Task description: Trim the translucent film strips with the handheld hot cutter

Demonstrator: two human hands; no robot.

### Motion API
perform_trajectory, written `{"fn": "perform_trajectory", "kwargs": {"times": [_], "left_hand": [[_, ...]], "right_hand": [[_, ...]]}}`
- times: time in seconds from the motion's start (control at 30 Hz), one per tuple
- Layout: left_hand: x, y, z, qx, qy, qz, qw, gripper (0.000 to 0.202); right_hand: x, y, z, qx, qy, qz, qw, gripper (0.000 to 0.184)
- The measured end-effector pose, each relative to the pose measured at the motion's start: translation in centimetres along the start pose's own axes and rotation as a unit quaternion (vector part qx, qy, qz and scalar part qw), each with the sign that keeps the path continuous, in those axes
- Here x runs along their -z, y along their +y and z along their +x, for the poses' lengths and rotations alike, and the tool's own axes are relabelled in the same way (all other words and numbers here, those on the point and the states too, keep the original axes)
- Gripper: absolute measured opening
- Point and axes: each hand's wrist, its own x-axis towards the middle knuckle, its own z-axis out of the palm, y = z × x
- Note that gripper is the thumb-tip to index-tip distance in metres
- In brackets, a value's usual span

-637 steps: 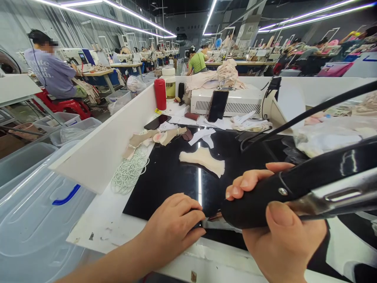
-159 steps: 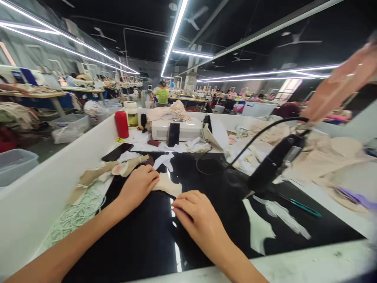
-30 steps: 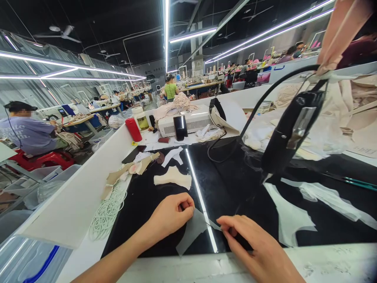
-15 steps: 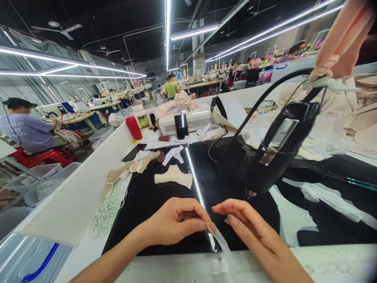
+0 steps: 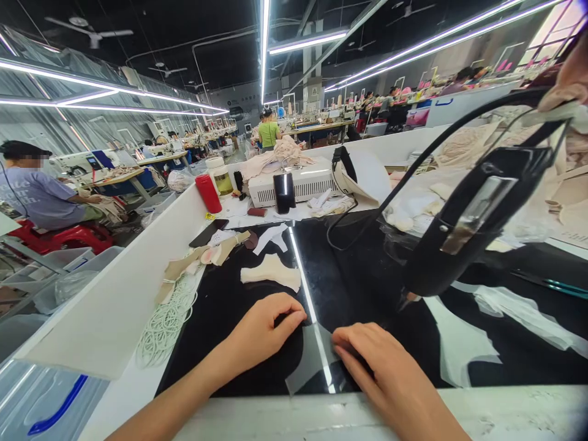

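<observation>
A thin, sheer white fabric piece (image 5: 305, 361) lies spread on the black work surface (image 5: 229, 349) in front of me. My left hand (image 5: 264, 334) is closed, thumb and forefinger pinched at the piece's upper left edge. At its right edge, my right hand (image 5: 379, 361) has its fingers together and its thumb drawn close, closed on the border; the exact grip is partly hidden. Beyond my left hand sits a stack of cream fabric pieces (image 5: 271, 272). To the right of my right hand lies a pale cut piece (image 5: 462, 340), with sheer strips (image 5: 519, 309) farther right.
A black tool (image 5: 468, 226) with a cable hangs tilted above the right side. Teal-handled tweezers (image 5: 565, 286) lie far right. Coiled pale cord (image 5: 165, 324) lies by the white side wall (image 5: 105, 312). A white box (image 5: 312, 187) and a phone (image 5: 284, 193) stand behind.
The sheer piece, hanging from my left hand before, now lies flat. My left hand has moved left, and my right hand has lowered and closed at its edge. The black tool appears farther right.
</observation>
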Motion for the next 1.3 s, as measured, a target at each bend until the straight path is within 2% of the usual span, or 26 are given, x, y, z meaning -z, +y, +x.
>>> {"fn": "perform_trajectory", "kwargs": {"times": [0.1, 0.23, 0.37, 0.57, 0.7, 0.83, 0.93, 1.03, 1.1, 1.2, 1.3], "left_hand": [[-0.8, -0.3, -0.7, -0.068, -0.001, 0.069, 0.995, 0.012], [-1.8, -0.6, -1.4, -0.185, -0.028, 0.175, 0.967, 0.01], [-1.9, -0.8, -1.3, -0.217, -0.006, 0.211, 0.953, 0.012], [-1.5, -1.6, -1.4, -0.265, 0.042, 0.244, 0.932, 0.024], [-1.2, -2.0, -1.6, -0.298, 0.07, 0.29, 0.907, 0.024], [-1.1, -1.5, -1.3, -0.337, 0.113, 0.31, 0.882, 0.026], [-1.1, -1.2, -1.1, -0.358, 0.137, 0.315, 0.868, 0.03], [-1.2, -1.4, -1.1, -0.358, 0.136, 0.315, 0.868, 0.029], [-1.2, -1.7, -1.1, -0.352, 0.127, 0.315, 0.872, 0.028], [-1.3, -2.2, -1.3, -0.344, 0.123, 0.312, 0.877, 0.028], [-1.3, -2.9, -1.5, -0.335, 0.118, 0.318, 0.879, 0.026]], "right_hand": [[-0.2, 0.4, -0.2, 0.056, 0.023, -0.088, 0.994, 0.017], [0.1, 0.3, -0.4, 0.075, 0.05, -0.167, 0.982, 0.021], [0.8, 0.0, -0.8, 0.072, 0.068, -0.191, 0.977, 0.026], [2.9, 0.1, -2.1, 0.002, 0.077, -0.209, 0.975, 0.03], [6.5, 2.7, -3.7, -0.066, 0.105, -0.248, 0.961, 0.034], [10.8, 6.8, -5.2, -0.132, 0.144, -0.316, 0.929, 0.041], [12.8, 9.9, -5.4, -0.155, 0.162, -0.354, 0.908, 0.049], [13.1, 12.0, -4.8, -0.159, 0.152, -0.373, 0.901, 0.049], [12.8, 12.9, -4.0, -0.161, 0.133, -0.379, 0.902, 0.042], [12.1, 13.6, -2.7, -0.182, 0.111, -0.385, 0.898, 0.029], [11.5, 14.0, -1.9, -0.22, 0.102, -0.38, 0.893, 0.025]]}}
